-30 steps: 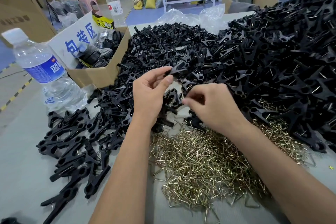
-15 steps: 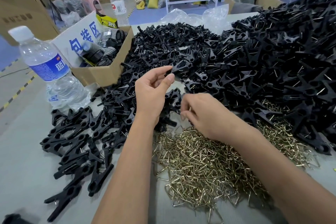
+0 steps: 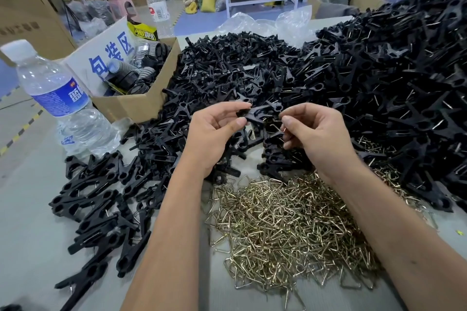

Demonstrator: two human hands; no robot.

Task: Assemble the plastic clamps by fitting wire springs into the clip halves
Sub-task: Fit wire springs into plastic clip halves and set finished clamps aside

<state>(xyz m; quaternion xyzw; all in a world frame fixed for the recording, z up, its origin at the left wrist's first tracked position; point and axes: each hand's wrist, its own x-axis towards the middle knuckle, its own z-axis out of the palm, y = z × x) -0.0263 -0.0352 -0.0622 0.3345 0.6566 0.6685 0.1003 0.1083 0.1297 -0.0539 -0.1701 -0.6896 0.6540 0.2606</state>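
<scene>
My left hand (image 3: 214, 134) pinches a black plastic clip half (image 3: 255, 112) between thumb and fingers, held above the table. My right hand (image 3: 313, 136) is raised beside it, fingertips pinching a thin wire spring (image 3: 279, 125) close to the clip half. A heap of brass-coloured wire springs (image 3: 285, 230) lies on the table under my forearms. A huge mound of loose black clip halves (image 3: 353, 88) fills the back and right. Assembled black clamps (image 3: 101, 204) lie spread at the left.
A water bottle (image 3: 60, 103) stands at the left edge. Behind it is an open cardboard box (image 3: 136, 106) with dark parts and a white sign. A second bottle (image 3: 158, 7) stands behind the box. Crumpled clear plastic (image 3: 267, 23) lies at the back.
My right hand has lifted from the spring heap with a wire spring and come up level with the clip half in my left hand. My left hand has stayed nearly still.
</scene>
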